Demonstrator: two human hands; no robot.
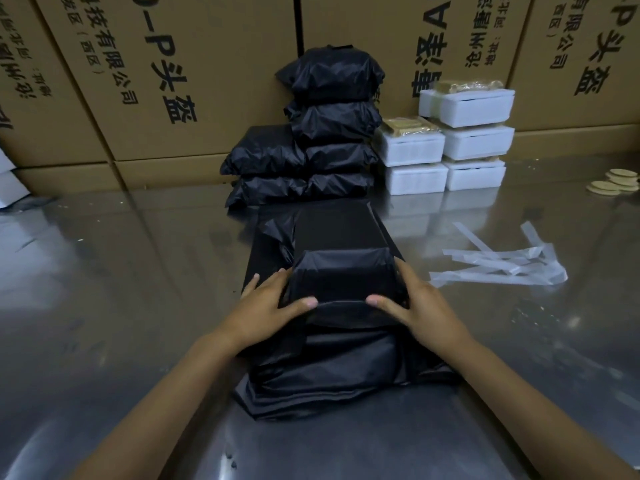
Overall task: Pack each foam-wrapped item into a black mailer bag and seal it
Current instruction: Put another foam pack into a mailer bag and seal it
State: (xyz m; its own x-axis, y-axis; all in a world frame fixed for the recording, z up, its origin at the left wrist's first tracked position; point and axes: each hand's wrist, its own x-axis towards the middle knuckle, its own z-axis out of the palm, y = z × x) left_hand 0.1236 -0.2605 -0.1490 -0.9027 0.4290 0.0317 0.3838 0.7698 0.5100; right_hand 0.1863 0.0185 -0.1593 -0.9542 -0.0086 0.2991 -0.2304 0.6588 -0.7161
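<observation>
Centre frame, left hand (268, 306) and right hand (420, 308), fingers curled, clamp the bagged parcel (341, 277) atop the mailer-bag stack (332, 386) — sealing's underway, flap pressing down probably next.

Black bags, white foam, brown cartons on grey steel

The mailer bag (341, 271) at centre is plain matte black, like the sealed black parcels (311, 147) stacked at 12 o'clock; the foam boxes (464, 133) at 1 o'clock are white with tan tops, the peeled strips (498, 261) at 3 o'clock translucent white, the discs (616, 183) pale beige, the cartons (173, 81) brown with black printed characters, the table (104, 271) glossy grey.
</observation>
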